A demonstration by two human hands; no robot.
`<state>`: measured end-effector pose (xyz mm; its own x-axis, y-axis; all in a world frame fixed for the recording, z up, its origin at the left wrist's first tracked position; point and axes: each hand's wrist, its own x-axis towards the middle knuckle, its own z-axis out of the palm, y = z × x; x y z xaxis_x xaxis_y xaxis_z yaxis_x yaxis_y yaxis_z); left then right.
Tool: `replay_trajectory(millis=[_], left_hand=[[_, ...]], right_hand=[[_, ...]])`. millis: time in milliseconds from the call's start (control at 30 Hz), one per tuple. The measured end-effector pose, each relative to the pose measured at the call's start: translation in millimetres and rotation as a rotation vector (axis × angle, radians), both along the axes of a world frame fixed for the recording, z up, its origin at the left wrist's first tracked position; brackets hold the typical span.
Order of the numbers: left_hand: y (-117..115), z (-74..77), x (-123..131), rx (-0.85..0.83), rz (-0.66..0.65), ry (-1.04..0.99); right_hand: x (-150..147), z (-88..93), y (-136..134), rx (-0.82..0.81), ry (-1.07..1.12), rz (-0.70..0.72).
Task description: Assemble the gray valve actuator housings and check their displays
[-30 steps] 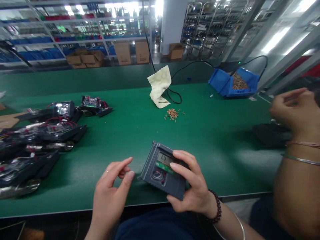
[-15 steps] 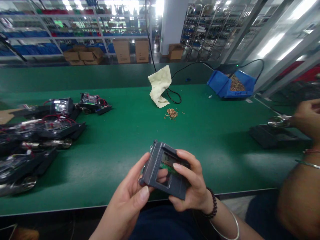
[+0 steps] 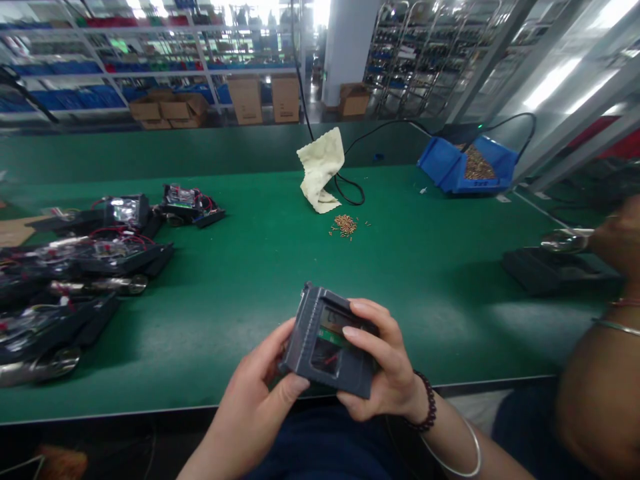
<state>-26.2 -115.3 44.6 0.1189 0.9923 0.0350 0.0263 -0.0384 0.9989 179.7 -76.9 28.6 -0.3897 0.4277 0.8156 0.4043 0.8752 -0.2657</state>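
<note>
Across the whole near and middle ground a green table (image 3: 240, 267) is stretching from left to right, and beyond its far edge shelving racks with blue bins and several cardboard boxes (image 3: 249, 99) are standing in a bright factory hall beside a white pillar. On the table one yellow cloth (image 3: 320, 170) is lying crumpled with a black cable curling beside it, one small heap of brass-coloured parts (image 3: 345, 226) is sitting just near of the cloth, and one blue bin (image 3: 467, 165) filled with similar parts is resting far right. At the left, several dark wired assemblies (image 3: 85, 267) are lying in a cluster; their exact count is hard to tell. At the right, a co-worker's hand (image 3: 620, 240) is hovering at a black base (image 3: 550, 270). Near the table's near edge, one grey cased device (image 3: 327, 343) with a small display is being held tilted above the table by both hands. The left hand (image 3: 255, 407) is gripping its left side, thumb pressing on the lower front edge, and the right hand (image 3: 385, 367) is clamping its right side, fingers (image 3: 360, 333) lying across the display face.
</note>
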Motion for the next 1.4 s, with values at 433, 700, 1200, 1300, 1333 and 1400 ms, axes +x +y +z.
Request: replay_trajectory(millis=[433, 700, 1200, 1300, 1333, 1400], left_hand=[[-3.8, -8.0, 6.4, -0.263, 0.251, -0.189], [24.5, 31.4, 7.5, -0.475, -0.280, -0.190], [61.9, 52.0, 4.4, -0.485, -0.766, 0.037], [60.4, 51.4, 7.9, -0.448, -0.753, -0.086], [59.5, 50.8, 8.8, -0.439, -0.750, -0.099], [57.8, 49.1, 9.9, -0.407, -0.747, -0.080]], right_hand=[[-1.4, 1.4, -4.3, -0.020, 0.023, 0.012], [-5.6, -1.7, -2.2, -0.006, 0.088, 0.115], [-9.9, 4.7, 8.7, -0.013, 0.146, 0.148], [-9.3, 7.2, 10.4, -0.016, 0.134, 0.149], [-9.2, 7.7, 10.7, -0.018, 0.137, 0.150], [-9.2, 8.1, 11.1, -0.022, 0.143, 0.153]])
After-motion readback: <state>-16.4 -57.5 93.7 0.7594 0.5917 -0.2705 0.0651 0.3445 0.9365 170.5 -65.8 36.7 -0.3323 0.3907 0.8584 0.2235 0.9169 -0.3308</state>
